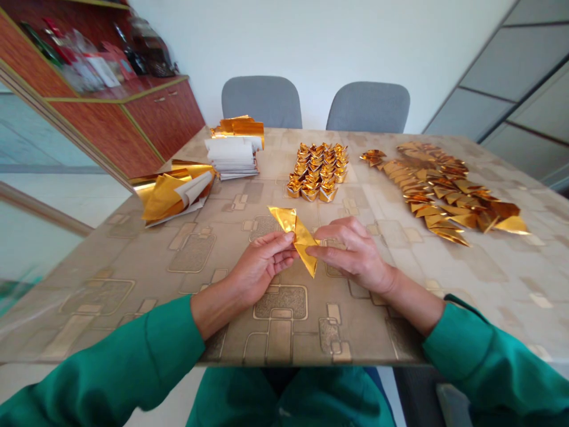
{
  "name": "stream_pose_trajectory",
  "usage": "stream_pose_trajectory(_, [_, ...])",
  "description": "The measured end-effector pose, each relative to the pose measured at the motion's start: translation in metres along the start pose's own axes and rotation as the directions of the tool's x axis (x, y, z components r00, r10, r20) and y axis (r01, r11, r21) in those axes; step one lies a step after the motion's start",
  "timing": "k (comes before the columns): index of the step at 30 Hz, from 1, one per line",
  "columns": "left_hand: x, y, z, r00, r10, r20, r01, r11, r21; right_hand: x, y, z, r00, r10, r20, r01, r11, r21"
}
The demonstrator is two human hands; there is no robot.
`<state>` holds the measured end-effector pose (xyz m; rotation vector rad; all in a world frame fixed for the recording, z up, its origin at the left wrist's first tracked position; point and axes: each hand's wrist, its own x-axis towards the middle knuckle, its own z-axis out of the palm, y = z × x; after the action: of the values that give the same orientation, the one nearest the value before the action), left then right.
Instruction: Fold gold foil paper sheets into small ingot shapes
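Note:
A folded piece of gold foil paper (pixel 300 239), slanted with pointed ends, is held above the table in front of me. My left hand (pixel 262 261) pinches its left side between thumb and fingers. On its right edge, my right hand (pixel 355 252) grips the lower part with thumb and fingertips. Beyond the hands stand rows of small folded gold paper pieces (pixel 317 169), set close together. Over to the right lie long overlapping lines of folded gold paper (pixel 438 184).
A stack of white-backed gold sheets (pixel 233 155) stands at the back left, with loose curled gold paper (pixel 178 193) nearer. The patterned table (pixel 186 249) has two grey chairs (pixel 262 101) behind it. A wooden cabinet (pixel 164 112) is at the left.

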<state>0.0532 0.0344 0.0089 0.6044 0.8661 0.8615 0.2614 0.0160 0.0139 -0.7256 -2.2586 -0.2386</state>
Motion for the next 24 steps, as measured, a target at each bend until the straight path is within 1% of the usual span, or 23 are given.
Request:
stream_pose_trajectory(2, [-0.0003, -0.0001, -0.0003, 1.0, 0.009, -0.013, -0.008, 1.0, 0.026, 0.0009, 0.0007, -0.0016, 1.0, -0.011, 0.02, 0.01, 0.999, 0.044])
stream_pose_trajectory(4, [-0.001, -0.0003, -0.0001, 1.0, 0.021, -0.022, -0.02, 0.997, 0.068, 0.002, 0.0008, -0.0011, 0.999, 0.018, 0.039, -0.023, 0.994, 0.105])
stream_pose_trajectory(7, [-0.0023, -0.0008, 0.0009, 1.0, 0.019, -0.02, -0.017, 0.994, 0.106, 0.0031, 0.0004, 0.0008, 0.996, 0.061, 0.061, -0.067, 0.993, 0.099])
stream_pose_trajectory(9, [-0.003, -0.0012, 0.0014, 1.0, -0.001, -0.021, 0.003, 0.994, 0.111, 0.003, 0.0004, 0.0006, 0.998, 0.033, 0.048, -0.034, 0.999, 0.037])
stream_pose_trajectory(11, [-0.0032, -0.0014, 0.0015, 1.0, -0.01, -0.025, 0.013, 0.994, 0.108, 0.0028, 0.0009, -0.0012, 0.998, -0.029, 0.054, 0.03, 0.999, -0.015])
stream_pose_trajectory(13, [-0.003, -0.0013, 0.0012, 0.999, -0.01, -0.035, 0.014, 0.995, 0.099, 0.0027, 0.0016, -0.0035, 0.992, -0.083, 0.095, 0.086, 0.996, -0.032])
stream_pose_trajectory(15, [-0.0026, -0.0012, 0.0006, 0.999, -0.008, -0.049, 0.013, 0.996, 0.093, 0.0031, 0.0021, -0.0044, 0.987, -0.093, 0.129, 0.095, 0.995, -0.007])
stream_pose_trajectory(17, [-0.0023, -0.0012, 0.0003, 0.998, -0.009, -0.058, 0.015, 0.995, 0.099, 0.0038, 0.0017, -0.0031, 0.991, -0.049, 0.122, 0.043, 0.998, 0.052])
stream_pose_trajectory(19, [-0.0028, -0.0015, 0.0005, 0.999, -0.005, -0.049, 0.011, 0.994, 0.113, 0.0045, 0.0001, -0.0005, 0.994, 0.038, 0.104, -0.052, 0.989, 0.136])
stream_pose_trajectory(22, [-0.0045, -0.0022, 0.0016, 1.0, -0.006, -0.03, 0.009, 0.993, 0.116, 0.0057, -0.0036, 0.003, 0.978, 0.177, 0.106, -0.199, 0.948, 0.249])
stream_pose_trajectory(24, [-0.0055, -0.0025, 0.0024, 1.0, -0.014, -0.025, 0.017, 0.994, 0.106, 0.0061, -0.0056, 0.0044, 0.967, 0.231, 0.11, -0.253, 0.927, 0.278])
